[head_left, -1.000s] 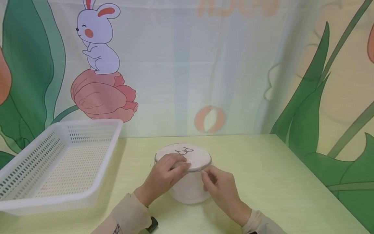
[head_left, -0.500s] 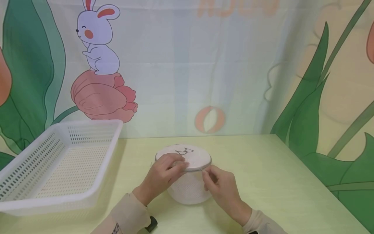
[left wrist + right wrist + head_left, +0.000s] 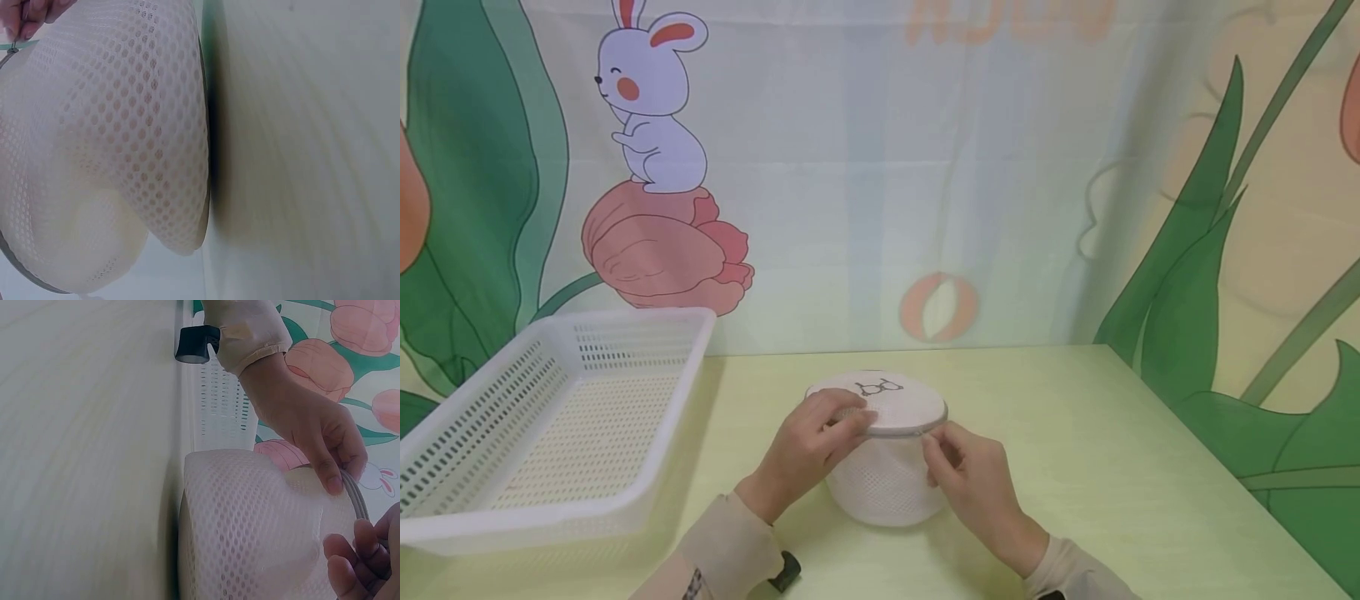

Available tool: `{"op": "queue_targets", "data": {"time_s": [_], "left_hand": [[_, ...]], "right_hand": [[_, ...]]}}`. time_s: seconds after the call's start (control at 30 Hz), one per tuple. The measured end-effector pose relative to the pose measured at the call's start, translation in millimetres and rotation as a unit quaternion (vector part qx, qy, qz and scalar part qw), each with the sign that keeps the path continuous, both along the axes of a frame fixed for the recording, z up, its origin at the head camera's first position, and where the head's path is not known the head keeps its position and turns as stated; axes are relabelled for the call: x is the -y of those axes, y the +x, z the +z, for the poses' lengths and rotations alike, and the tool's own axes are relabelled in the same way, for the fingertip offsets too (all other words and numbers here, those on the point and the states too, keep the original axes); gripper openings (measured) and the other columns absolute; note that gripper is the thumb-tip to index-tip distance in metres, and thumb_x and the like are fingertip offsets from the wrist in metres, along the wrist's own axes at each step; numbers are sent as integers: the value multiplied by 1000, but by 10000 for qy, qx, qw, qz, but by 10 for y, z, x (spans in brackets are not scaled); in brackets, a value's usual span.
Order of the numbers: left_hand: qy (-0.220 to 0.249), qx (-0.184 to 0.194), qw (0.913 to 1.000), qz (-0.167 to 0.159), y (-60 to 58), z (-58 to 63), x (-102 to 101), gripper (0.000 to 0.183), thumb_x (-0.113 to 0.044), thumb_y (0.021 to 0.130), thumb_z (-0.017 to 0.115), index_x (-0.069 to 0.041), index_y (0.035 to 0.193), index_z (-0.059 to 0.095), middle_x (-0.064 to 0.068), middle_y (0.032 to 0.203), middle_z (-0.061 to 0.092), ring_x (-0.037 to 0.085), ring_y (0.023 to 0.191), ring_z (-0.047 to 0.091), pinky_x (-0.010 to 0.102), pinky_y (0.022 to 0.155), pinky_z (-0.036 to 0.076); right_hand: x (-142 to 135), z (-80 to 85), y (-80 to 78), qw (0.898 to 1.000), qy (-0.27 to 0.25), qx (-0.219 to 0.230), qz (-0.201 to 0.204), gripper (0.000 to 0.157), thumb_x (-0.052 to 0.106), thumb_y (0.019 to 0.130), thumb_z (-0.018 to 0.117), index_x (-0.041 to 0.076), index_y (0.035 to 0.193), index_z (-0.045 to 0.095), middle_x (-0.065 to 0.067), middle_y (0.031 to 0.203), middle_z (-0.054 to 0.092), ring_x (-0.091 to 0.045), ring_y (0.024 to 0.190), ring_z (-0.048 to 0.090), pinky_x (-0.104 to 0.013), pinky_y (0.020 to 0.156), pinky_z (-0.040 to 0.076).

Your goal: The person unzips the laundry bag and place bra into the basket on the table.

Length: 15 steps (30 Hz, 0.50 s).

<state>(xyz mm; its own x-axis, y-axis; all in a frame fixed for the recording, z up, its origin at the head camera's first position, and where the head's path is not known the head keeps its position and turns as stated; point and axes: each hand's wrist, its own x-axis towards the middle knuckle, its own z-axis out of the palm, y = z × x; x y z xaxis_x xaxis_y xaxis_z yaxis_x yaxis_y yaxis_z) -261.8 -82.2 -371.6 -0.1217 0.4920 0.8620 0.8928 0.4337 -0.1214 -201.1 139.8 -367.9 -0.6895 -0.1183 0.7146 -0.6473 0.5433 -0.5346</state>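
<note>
A round white mesh laundry bag (image 3: 886, 487) stands on the table, with a dark bra-like line drawing (image 3: 880, 387) on its flat top. Grey zipper edging (image 3: 354, 490) runs round the top's rim. My left hand (image 3: 805, 442) pinches the front left of that rim, thumb on the near side, as the right wrist view also shows. At the front right of the rim, my right hand (image 3: 973, 475) pinches the small zipper pull (image 3: 14, 49) between thumb and finger. The bag's mesh side (image 3: 137, 112) sags inward in the left wrist view.
A white perforated plastic basket (image 3: 647, 483) stands on the left of the pale green table (image 3: 1112, 500). Behind the table hangs a printed cloth (image 3: 1015, 183) with a rabbit and flowers. A dark wrist strap piece (image 3: 786, 572) hangs by the left sleeve.
My left hand has shifted slightly to the left along the rim. The bag's top has moved a little to the right, and my right hand has edged right with its pinch kept.
</note>
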Motion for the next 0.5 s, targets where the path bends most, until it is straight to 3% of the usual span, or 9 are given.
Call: {"op": "queue_targets", "data": {"time_s": [0.27,0.5], "left_hand": [[56,2,9999,90,-19,-12,39,29,-28,100,51,-8,101,70,10,101,65,23,94,63,33,84,55],[49,-62,9999,119,-43,-22,60,18,-22,94,63,-7,101,71,10,99,65,24,92,63,33,83,55]], "right_hand": [[-4,7,-6,10000,-46,20,-73,19,-3,84,63,11,72,59,9,54,55,6,49,48,-14,42,43],[-6,16,-8,10000,-33,-19,-75,19,-4,84,62,10,72,59,6,53,56,6,48,48,-14,42,43]]}}
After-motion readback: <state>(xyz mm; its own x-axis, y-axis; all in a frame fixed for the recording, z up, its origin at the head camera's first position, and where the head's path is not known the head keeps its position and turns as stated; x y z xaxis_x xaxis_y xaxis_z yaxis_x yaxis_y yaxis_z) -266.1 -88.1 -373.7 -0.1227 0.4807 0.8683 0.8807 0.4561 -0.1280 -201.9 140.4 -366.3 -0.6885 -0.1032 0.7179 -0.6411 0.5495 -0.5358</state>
